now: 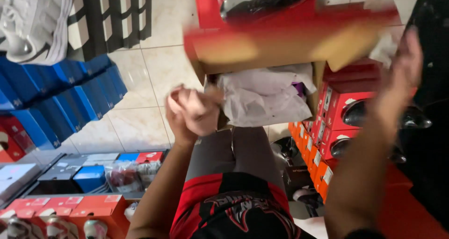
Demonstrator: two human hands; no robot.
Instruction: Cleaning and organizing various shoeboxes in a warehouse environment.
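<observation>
In the head view, an open red cardboard shoebox (280, 42) with a brown inner face is seen held up in front of the person, blurred by motion. White crumpled wrapping paper (264, 98) is seen bulging out of the box's lower opening, with a small purple item just visible at its right edge. Something dark and glossy is seen at the top of the box, too blurred to be identified.

The left hand (191, 110) is raised at the lower left corner of the box, its fingers curled shut into a fist, touching or just beside the paper; whether anything is gripped inside the fist cannot be told. The right hand (404, 63) is raised at the right end of the box, its fingers stretched upward and loosely open; it is heavily blurred, and whether it touches the box cannot be told.

Below the box, grey trousers and a red and black shirt (234, 208) of the person are seen. To the left, a stack of blue shoeboxes (61, 98) stands on the pale tiled floor (140, 89), with a white sneaker (35, 24) above it. At lower left, red and orange shoeboxes (84, 206) are lined up on a shelf. To the right, a column of orange-red shoeboxes (327, 126) is stacked, well apart from the left hand.
</observation>
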